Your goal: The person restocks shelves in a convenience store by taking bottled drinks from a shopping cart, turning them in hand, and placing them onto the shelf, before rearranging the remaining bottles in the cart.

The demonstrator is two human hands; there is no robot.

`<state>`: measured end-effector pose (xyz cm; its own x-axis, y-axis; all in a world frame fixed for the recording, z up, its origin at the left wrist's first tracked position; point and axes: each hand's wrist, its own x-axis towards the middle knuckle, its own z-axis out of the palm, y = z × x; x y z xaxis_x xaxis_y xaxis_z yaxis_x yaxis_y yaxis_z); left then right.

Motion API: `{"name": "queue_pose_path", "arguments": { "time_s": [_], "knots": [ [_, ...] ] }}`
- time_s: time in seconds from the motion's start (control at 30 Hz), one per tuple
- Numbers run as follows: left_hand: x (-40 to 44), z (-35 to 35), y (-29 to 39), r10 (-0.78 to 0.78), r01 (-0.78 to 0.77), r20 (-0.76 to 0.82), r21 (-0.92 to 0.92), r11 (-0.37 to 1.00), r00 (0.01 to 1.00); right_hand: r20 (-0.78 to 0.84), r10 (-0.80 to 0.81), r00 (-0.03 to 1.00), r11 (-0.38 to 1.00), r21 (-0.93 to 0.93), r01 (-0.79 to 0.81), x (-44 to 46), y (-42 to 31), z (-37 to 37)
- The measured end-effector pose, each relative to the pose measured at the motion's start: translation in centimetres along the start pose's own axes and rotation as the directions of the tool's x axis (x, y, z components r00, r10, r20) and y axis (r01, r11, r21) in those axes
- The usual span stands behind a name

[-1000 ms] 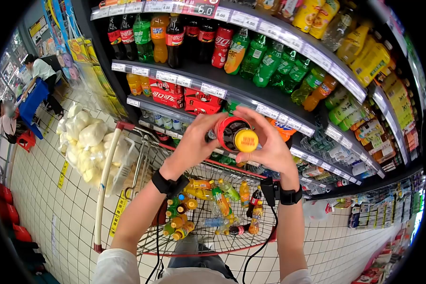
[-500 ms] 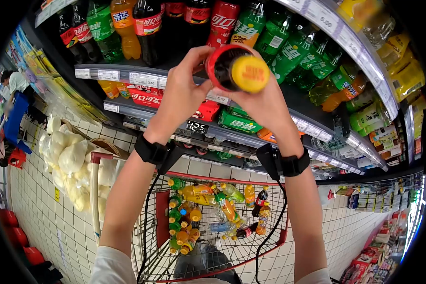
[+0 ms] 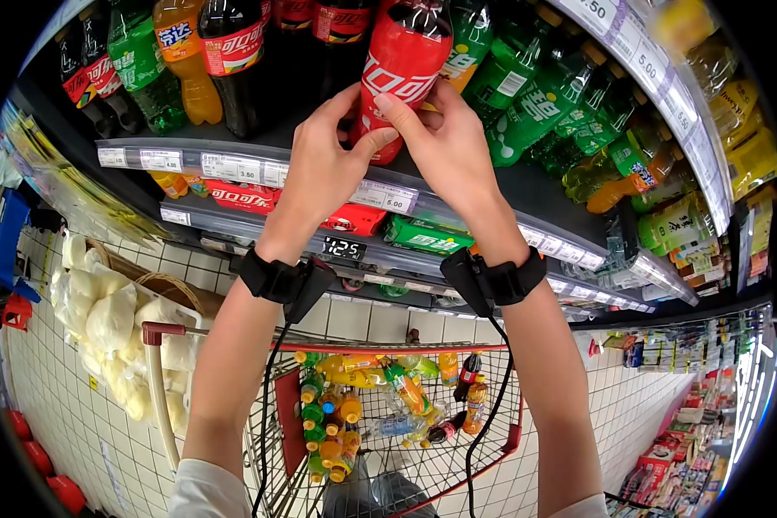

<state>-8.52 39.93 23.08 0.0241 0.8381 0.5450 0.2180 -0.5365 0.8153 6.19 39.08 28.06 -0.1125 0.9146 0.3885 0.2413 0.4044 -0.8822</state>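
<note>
A large cola bottle (image 3: 404, 65) with a red label stands roughly upright at the front of the upper shelf (image 3: 527, 186). My left hand (image 3: 332, 160) is closed around its lower left side, thumb across the front. From the other side, my right hand (image 3: 447, 142) grips it, with the thumb pressed on the label. The bottle's cap is cut off by the top of the view. Left of it are an orange soda bottle (image 3: 184, 65) and a dark cola bottle (image 3: 233, 69); green soda bottles (image 3: 535, 108) lean on the right.
Below the shelf is a wire shopping cart (image 3: 479, 457) holding several drink bottles (image 3: 406, 388). Wrapped packs (image 3: 427, 233) fill a lower shelf. White bagged goods (image 3: 116, 328) sit at the left beside a pale pole (image 3: 160, 406). Cables hang from both wristbands.
The cola bottle has gone from tilted, cap towards me, to roughly upright at the shelf. Both hands have turned with it and keep their hold. The view has shifted slightly.
</note>
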Motion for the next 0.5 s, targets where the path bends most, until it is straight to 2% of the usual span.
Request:
{"name": "queue_pose_path", "arguments": {
  "time_s": [0.1,0.33,0.37,0.43,0.5],
  "knots": [
    [0.1,0.5,-0.6,0.020,-0.020,-0.039,0.005,1.000,0.999,-0.043,-0.037,0.998,0.996,-0.080,0.034,0.6,1.1,0.2],
    [-0.1,1.3,-0.4,0.058,-0.056,-0.096,0.020,0.998,0.994,-0.083,-0.034,0.996,0.998,-0.060,0.029,0.7,2.5,0.4],
    [-0.1,1.3,-0.2,0.026,-0.026,-0.096,0.006,1.000,0.995,-0.106,-0.067,0.992,0.993,-0.108,0.055,1.0,2.8,0.5],
    [-0.5,2.2,-2.3,0.157,-0.171,-0.148,-0.083,0.982,0.976,-0.042,-0.079,0.996,0.920,-0.387,0.057,0.3,1.5,-0.2],
    [-0.5,1.2,-3.1,0.221,-0.204,-0.064,0.205,0.957,0.973,0.067,0.023,0.997,0.957,-0.289,-0.003,-0.7,-2.2,-1.5]
  ]
}}
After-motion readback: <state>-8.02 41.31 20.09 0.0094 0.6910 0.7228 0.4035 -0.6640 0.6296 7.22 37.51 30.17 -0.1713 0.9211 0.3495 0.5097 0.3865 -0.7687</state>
